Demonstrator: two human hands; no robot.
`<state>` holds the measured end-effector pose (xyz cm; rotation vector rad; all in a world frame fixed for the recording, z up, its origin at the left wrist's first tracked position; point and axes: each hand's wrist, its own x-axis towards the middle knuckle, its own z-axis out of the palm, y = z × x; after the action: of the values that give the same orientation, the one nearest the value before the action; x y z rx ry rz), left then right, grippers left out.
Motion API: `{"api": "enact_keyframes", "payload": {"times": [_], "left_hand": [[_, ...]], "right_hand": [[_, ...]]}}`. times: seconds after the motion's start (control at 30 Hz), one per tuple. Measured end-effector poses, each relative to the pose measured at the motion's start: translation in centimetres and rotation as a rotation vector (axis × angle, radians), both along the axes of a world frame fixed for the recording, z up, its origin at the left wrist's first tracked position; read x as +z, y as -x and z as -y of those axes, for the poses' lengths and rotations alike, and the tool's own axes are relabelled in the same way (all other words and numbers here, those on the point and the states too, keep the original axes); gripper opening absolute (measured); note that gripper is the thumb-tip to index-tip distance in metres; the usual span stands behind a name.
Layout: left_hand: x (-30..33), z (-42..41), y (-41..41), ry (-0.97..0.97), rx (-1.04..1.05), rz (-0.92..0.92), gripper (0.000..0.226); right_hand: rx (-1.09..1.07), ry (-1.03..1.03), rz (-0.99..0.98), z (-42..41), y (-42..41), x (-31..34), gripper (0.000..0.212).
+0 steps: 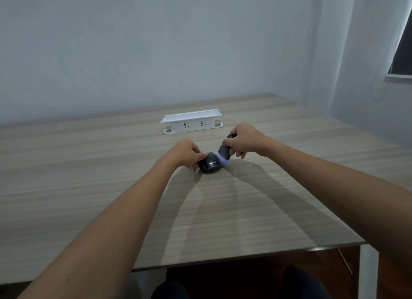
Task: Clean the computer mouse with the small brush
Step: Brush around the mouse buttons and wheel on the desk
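A dark computer mouse (211, 165) with white lettering rests on the wooden table (89, 187) at mid-distance. My left hand (186, 152) grips its left side with the fingers curled around it. My right hand (243, 140) is closed on a small brush (224, 152) with a dark handle. The brush leans down to the left, and its pale bristles touch the right side of the mouse.
A white power-socket box (191, 121) stands on the table behind the hands. The table's near edge (245, 256) is close to my legs, and its right edge runs along the wall and a window (403, 53).
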<state>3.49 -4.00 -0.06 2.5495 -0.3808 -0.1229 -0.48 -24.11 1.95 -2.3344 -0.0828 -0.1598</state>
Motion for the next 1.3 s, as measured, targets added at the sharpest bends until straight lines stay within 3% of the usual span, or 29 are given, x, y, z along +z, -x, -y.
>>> {"api": "enact_keyframes", "payload": {"times": [0.27,0.47,0.63,0.87,1.1,1.3], "left_hand": [[0.4,0.0,-0.1,-0.022,-0.04,0.029,0.033],[0.2,-0.4,-0.2,0.071,-0.063,-0.013,0.031],[-0.5,-1.1,-0.3,0.218,-0.048,-0.093,0.03],[-1.4,-1.4,-0.7,0.297,-0.057,-0.105,0.028],[-1.6,-1.5,-0.9,0.302,-0.04,-0.13,0.027],[-1.2,-1.4,-0.6,0.305,-0.057,-0.133,0.029]], "right_hand": [[0.167,-0.022,-0.17,0.6,0.4,-0.1,0.019],[0.023,-0.063,-0.08,1.7,0.6,-0.3,0.02],[0.093,-0.163,-0.042,0.6,1.2,-0.6,0.015],[0.294,-0.152,-0.253,0.5,1.8,-0.6,0.019],[0.143,-0.145,-0.197,0.8,1.1,-1.3,0.025],[0.274,-0.284,-0.464,0.4,2.2,-0.4,0.029]]}}
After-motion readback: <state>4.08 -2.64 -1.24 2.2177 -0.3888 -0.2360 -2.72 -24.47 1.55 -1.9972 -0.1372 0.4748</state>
